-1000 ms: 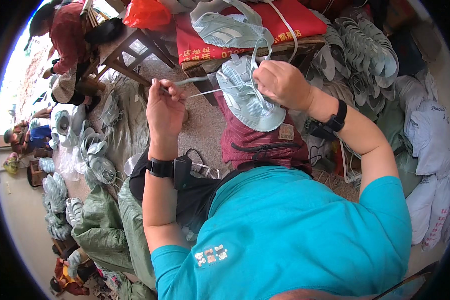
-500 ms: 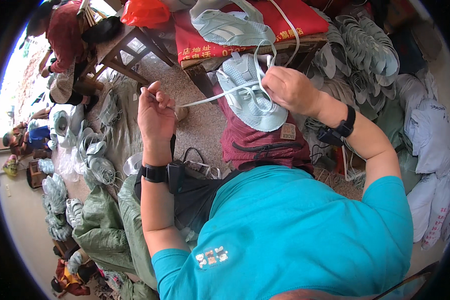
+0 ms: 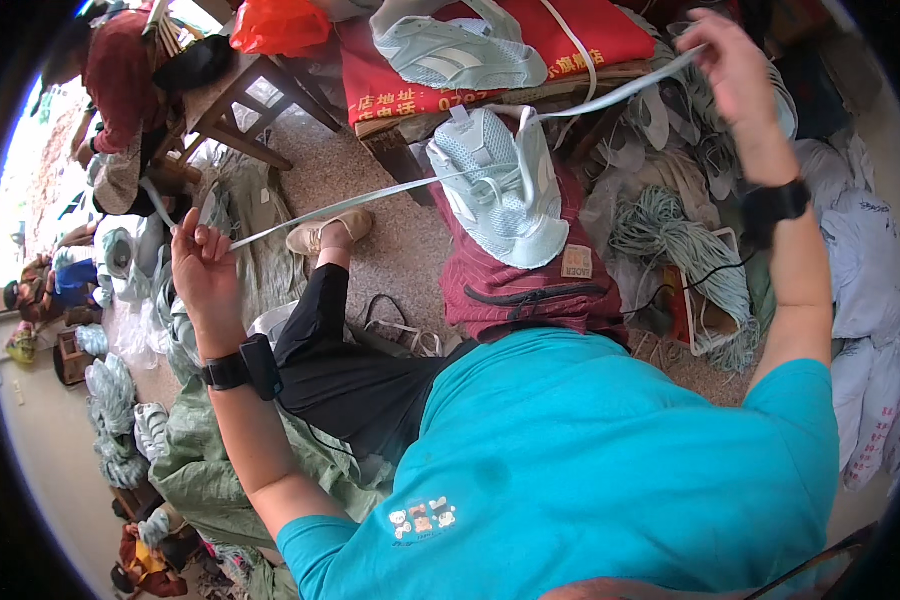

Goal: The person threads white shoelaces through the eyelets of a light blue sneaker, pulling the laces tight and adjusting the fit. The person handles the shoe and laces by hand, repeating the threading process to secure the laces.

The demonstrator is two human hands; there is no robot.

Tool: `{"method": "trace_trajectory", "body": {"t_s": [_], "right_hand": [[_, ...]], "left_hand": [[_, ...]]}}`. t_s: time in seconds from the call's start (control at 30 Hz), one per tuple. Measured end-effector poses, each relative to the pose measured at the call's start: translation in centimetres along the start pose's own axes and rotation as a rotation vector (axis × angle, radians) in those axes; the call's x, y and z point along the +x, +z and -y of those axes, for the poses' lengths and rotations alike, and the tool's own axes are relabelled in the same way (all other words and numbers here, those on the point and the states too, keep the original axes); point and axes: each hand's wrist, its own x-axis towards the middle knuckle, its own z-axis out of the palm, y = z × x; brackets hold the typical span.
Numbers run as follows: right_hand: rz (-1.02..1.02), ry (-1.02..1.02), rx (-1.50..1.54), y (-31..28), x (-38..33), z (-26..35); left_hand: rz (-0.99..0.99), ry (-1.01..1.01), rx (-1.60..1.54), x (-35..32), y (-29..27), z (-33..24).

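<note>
A pale mint sneaker upper (image 3: 500, 200) lies on my lap over a maroon striped cloth bag (image 3: 530, 300), its toe toward me. A pale flat shoelace (image 3: 340, 207) runs through its eyelets and is drawn out taut to both sides. My left hand (image 3: 207, 265), far out to the left, pinches one end, with a short tail sticking up past the fingers. High on the right, my right hand (image 3: 732, 75) pinches the other end. Both hands are well apart from the upper.
Another pale upper (image 3: 460, 55) rests on a red printed cloth (image 3: 610, 40) over a low wooden table. A bundle of pale laces (image 3: 675, 235) hangs at right. White sacks (image 3: 860, 270), green sacks (image 3: 205, 440) and a wooden stool (image 3: 255, 100) stand around. Other people sit at left.
My hands have moved far apart, left hand leftward and right hand up and right, away from the upper. The loose lace loops have been pulled out straight.
</note>
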Motion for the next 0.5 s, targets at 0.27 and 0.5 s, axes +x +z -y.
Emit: {"method": "trace_trajectory", "body": {"t_s": [0.27, 0.5], "right_hand": [[-0.518, 0.005, 0.084, -22.3, 8.7, 2.4], [0.112, 0.224, -0.322, -0.3, -3.6, -4.0]], "left_hand": [[-0.136, 0.105, 0.038, 2.8, -8.7, -1.7], [0.091, 0.345, 1.210, -0.7, -2.6, 8.9]]}}
